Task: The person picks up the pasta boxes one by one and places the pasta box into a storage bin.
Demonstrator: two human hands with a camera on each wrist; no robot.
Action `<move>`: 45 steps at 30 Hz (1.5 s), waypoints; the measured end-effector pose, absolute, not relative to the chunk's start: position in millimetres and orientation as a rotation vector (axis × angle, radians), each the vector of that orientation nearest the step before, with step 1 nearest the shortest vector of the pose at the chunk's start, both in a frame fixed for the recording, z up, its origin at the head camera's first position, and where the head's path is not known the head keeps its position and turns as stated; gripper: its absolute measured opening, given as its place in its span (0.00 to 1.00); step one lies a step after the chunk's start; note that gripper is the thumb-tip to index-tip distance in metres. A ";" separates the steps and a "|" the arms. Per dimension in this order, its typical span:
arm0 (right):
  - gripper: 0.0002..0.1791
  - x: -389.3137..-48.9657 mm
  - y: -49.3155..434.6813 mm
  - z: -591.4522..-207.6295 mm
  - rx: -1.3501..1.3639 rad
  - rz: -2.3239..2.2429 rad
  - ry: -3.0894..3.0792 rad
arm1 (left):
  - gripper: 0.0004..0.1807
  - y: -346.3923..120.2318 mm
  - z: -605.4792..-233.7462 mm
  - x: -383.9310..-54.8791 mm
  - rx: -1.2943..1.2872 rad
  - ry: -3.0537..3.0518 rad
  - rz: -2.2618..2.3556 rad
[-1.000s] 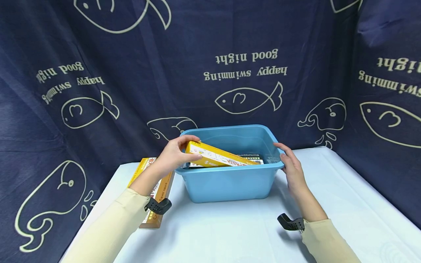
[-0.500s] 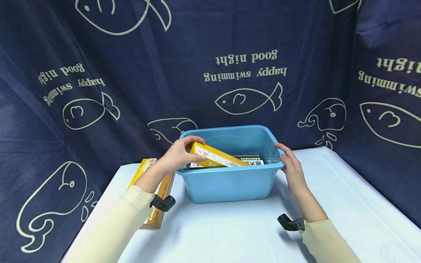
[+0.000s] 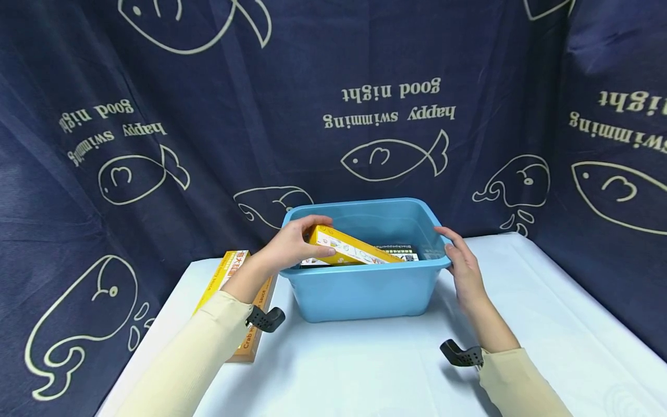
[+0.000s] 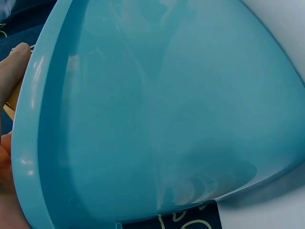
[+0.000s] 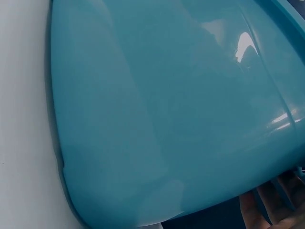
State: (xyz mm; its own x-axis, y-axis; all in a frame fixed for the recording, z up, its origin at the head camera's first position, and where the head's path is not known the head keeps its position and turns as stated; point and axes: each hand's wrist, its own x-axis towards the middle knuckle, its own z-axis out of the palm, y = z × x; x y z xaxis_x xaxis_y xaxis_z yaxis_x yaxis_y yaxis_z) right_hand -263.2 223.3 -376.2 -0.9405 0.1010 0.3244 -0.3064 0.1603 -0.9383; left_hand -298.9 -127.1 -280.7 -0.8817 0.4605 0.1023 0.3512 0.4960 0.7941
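My left hand [image 3: 292,246] pinches the raised left end of a yellow and white pasta box [image 3: 354,248] between thumb and fingers. That box slants down to the right inside a light blue plastic tub [image 3: 365,292], its lower end hidden behind the front wall. Beneath it lies a dark box with white lettering [image 3: 400,250], only partly visible. At the tub's right side, my right hand [image 3: 462,263] grips the rim with thumb and fingers. The left wrist view is mostly filled by the tub's outer wall [image 4: 152,105]; fingertips [image 4: 14,67] show at its left edge.
Left of the tub, a yellow box [image 3: 224,275] and a brown crab-flavor sauce box [image 3: 263,298] lie side by side on the white-covered table [image 3: 354,370], partly under my left forearm. A navy fish-print curtain [image 3: 292,87] stands close behind the tub.
My left hand has shifted a little to the right, bringing the raised end of the pasta box farther over the tub. The right hand and the tub stay in place.
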 end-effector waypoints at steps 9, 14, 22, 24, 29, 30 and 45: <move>0.27 -263.9 225.8 -377.3 0.206 1.830 -2.124 | 0.37 -126.0 -280.4 -297.9 0.712 2.628 1.295; 0.27 -264.9 225.5 -378.8 0.212 1.839 -2.119 | 0.38 -128.9 -278.7 -294.1 0.730 2.621 1.278; 0.27 -265.1 224.2 -379.2 0.198 1.822 -2.127 | 0.35 -129.7 -280.3 -293.6 0.788 2.581 1.355; 0.28 -265.2 224.0 -379.0 0.203 1.815 -2.133 | 0.33 -130.1 -281.1 -293.0 0.776 2.581 1.392; 0.28 -265.3 223.6 -379.1 0.201 1.811 -2.135 | 0.29 -131.1 -283.7 -292.2 0.758 2.593 1.470; 0.28 -265.2 223.6 -379.2 0.200 1.812 -2.134 | 0.28 -131.1 -284.3 -292.1 0.762 2.598 1.482; 0.28 -265.4 224.5 -379.8 0.211 1.796 -2.141 | 0.16 -137.3 -292.2 -279.0 0.734 2.705 1.740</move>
State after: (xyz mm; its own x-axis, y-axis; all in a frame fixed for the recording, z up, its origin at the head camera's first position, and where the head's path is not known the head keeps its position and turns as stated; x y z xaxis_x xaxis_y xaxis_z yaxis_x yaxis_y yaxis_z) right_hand -265.4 224.5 -379.8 -0.9322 0.1014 0.3476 -0.3247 0.1907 -0.9264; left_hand -279.0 -137.3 -292.2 -0.8893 0.2799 0.3617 0.4452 0.3487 0.8248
